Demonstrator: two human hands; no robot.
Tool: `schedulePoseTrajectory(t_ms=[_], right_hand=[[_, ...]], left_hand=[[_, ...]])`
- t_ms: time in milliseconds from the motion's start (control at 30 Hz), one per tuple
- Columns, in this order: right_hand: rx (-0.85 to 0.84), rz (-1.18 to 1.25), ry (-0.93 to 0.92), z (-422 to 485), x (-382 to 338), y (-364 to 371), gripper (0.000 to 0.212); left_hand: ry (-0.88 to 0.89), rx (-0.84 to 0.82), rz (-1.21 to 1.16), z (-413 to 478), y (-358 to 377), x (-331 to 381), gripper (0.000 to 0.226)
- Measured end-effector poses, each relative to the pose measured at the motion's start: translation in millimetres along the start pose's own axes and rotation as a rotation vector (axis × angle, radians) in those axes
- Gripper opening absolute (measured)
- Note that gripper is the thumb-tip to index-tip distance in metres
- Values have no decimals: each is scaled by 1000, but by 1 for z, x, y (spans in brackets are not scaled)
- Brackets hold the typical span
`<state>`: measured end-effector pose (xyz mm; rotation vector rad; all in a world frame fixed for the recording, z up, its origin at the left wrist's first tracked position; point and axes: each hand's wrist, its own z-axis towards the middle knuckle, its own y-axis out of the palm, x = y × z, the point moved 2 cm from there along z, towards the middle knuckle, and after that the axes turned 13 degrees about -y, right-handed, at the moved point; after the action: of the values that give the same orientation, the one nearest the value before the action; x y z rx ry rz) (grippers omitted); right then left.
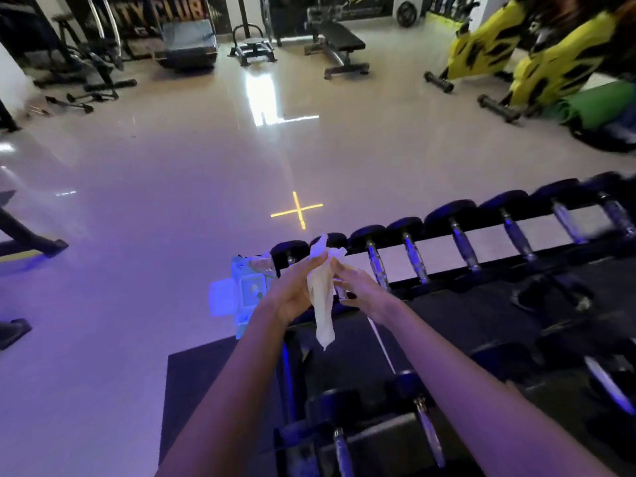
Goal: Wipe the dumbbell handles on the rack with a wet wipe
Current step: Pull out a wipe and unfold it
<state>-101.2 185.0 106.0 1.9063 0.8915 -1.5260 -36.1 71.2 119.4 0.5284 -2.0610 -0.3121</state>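
Note:
A white wet wipe (321, 301) hangs crumpled between both hands above the left end of the dumbbell rack (481, 266). My left hand (296, 290) pinches its top edge, and my right hand (361, 287) holds it from the other side. Several dumbbells with black heads and chrome handles (463, 242) line the top shelf in a row running up to the right. More dumbbells (426, 432) lie on the lower shelf near my forearms. A pale blue wipe pack (244, 290) with its flap open sits at the rack's left end, partly hidden by my left hand.
Glossy pale floor spreads to the left and ahead, with a yellow cross mark (297, 211). A black mat (196, 390) lies under the rack. A weight bench (339, 43), yellow exercise bikes (537, 56) and other machines stand far back.

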Motion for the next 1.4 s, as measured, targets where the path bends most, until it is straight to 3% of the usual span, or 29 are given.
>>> schedulePoseTrajectory(t_ms=[100,167,200,300,467,567,633,767,867,933,1067,1200,1400], right_hand=[[132,55,4,-17,4,-13,48],[274,143,-14,-25,6,-23,33],[333,178,-27,-29,7,-29,35],[388,207,-48,-34,10,-41,42],[440,161,-106,-36,11,-62,19],[470,148,-112,-38,10,-78,14],[511,142,-114,-42,7,-89,22],[466,143,-135,-46,10,-109,48],[357,165,-133,-46,12,-123,27],[301,175,-139,-47,14,-133,14],[258,109,-177,-47,16,-149,16],[202,30,-210,-46,14,-153,24],[231,-233,-299,-42,11,-154,19]], left_hand=[[-24,-84,-37,2,15,-8,32],[-37,-68,-30,1,21,-12,23],[-39,-34,-20,0,24,-13,24],[-23,129,14,-1,32,-18,38],[94,607,144,5,38,-20,39],[137,704,20,9,47,-25,38],[131,681,-68,12,56,-30,46],[44,502,-17,24,84,-44,63],[38,535,-127,32,94,-53,64],[64,622,-204,34,96,-56,52],[151,628,-147,34,104,-55,26],[124,587,23,28,109,-49,27],[221,701,30,16,101,-34,16]])
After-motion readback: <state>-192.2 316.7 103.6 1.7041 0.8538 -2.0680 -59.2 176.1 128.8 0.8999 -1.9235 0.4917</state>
